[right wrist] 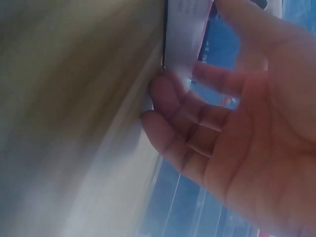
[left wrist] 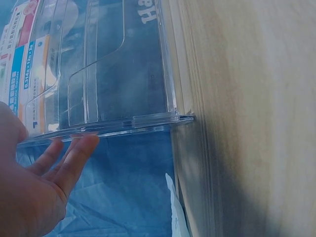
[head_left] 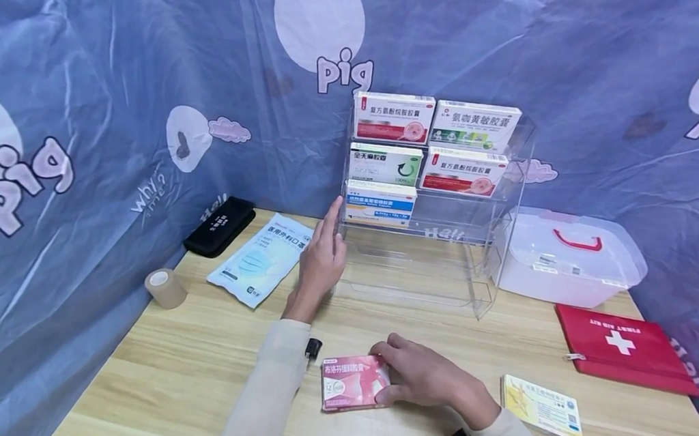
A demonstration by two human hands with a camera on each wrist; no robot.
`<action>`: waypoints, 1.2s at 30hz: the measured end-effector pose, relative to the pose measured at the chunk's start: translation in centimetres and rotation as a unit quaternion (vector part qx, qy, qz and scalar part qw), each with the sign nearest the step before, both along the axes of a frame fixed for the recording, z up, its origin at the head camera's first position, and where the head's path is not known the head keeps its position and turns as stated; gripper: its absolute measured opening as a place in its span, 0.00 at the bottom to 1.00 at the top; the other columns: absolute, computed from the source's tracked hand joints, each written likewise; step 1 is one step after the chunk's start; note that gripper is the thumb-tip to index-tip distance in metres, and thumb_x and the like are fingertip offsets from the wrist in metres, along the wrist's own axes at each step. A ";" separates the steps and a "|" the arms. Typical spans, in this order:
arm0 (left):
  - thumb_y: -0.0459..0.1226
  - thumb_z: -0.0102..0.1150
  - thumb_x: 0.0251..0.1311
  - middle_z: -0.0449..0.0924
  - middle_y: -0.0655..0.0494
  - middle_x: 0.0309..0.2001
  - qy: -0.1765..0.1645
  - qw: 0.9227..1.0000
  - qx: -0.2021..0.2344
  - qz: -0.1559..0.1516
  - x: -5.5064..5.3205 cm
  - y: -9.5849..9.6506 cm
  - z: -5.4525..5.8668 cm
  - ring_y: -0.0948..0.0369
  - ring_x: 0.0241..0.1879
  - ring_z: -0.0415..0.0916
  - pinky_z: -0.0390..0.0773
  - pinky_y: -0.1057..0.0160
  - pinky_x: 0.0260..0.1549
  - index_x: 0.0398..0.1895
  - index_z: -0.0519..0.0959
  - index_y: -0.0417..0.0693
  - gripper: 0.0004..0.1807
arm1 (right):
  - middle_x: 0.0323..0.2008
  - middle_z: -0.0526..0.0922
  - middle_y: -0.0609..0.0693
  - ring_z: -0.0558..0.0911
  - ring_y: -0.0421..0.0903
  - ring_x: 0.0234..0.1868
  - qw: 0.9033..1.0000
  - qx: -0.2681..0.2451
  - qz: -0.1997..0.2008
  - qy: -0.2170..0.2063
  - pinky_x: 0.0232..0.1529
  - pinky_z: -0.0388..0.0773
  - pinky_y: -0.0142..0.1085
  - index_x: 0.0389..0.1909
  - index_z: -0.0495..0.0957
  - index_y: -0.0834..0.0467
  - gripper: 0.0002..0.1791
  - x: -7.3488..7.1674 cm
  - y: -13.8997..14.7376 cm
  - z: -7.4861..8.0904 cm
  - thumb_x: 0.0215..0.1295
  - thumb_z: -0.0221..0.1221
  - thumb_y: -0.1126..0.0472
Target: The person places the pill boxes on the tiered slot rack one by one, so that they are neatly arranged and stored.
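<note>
My right hand grips the right end of a pink-red medicine box, thumb at the near edge and fingers at the far one. In the right wrist view the box's pale side shows beside the curled fingers. My left hand touches the left side of a clear tiered display stand with extended fingers. On the stand's upper tiers are several medicine boxes, among them a blue-and-white box near the left fingertips and a green-and-white box.
Left of the stand lie a mask packet, a black case and a tape roll. To the right are a white lidded case, a red first aid pouch and a yellow-and-white box. A blue curtain hangs behind.
</note>
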State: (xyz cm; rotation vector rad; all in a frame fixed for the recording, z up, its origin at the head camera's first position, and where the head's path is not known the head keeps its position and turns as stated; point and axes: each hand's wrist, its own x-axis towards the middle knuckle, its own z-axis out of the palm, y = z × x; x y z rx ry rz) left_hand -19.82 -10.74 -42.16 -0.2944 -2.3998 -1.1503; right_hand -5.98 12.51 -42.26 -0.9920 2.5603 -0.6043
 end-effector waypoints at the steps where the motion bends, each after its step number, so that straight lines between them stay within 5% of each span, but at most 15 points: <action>1: 0.34 0.46 0.77 0.78 0.42 0.65 -0.001 1.000 0.000 0.000 0.0 0.0 0.0 0.52 0.33 0.74 0.76 0.54 0.27 0.89 0.51 0.71 0.41 | 0.45 0.77 0.43 0.75 0.37 0.40 1.000 0.001 -0.002 -0.003 0.49 0.80 0.39 0.63 0.79 0.53 0.37 0.0 -0.1 0.0 0.57 0.77 0.40; 19: 0.34 0.45 0.78 0.79 0.42 0.62 0.004 1.000 0.005 -0.004 -0.1 0.0 -0.1 0.52 0.31 0.73 0.75 0.54 0.26 0.88 0.51 0.71 0.41 | 0.43 0.79 0.38 0.76 0.34 0.43 0.998 -0.007 -0.010 -0.059 0.50 0.81 0.36 0.55 0.74 0.46 0.32 0.1 -0.3 0.3 0.53 0.81 0.50; 28: 0.34 0.46 0.77 0.79 0.42 0.59 0.005 1.000 0.004 0.001 -0.1 0.0 0.0 0.51 0.33 0.74 0.76 0.54 0.28 0.88 0.52 0.71 0.40 | 0.46 0.83 0.40 0.80 0.33 0.45 0.990 -0.066 -0.002 -0.123 0.47 0.81 0.29 0.54 0.76 0.44 0.26 -0.4 0.1 0.6 0.59 0.74 0.65; 36: 0.34 0.46 0.77 0.80 0.41 0.59 0.015 1.000 -0.002 0.004 -0.2 0.0 -0.2 0.50 0.34 0.76 0.78 0.49 0.29 0.88 0.53 0.69 0.40 | 0.48 0.85 0.46 0.85 0.39 0.45 0.986 -0.119 0.006 -0.114 0.46 0.85 0.31 0.54 0.76 0.50 0.22 -1.2 1.5 1.4 0.63 0.70 0.70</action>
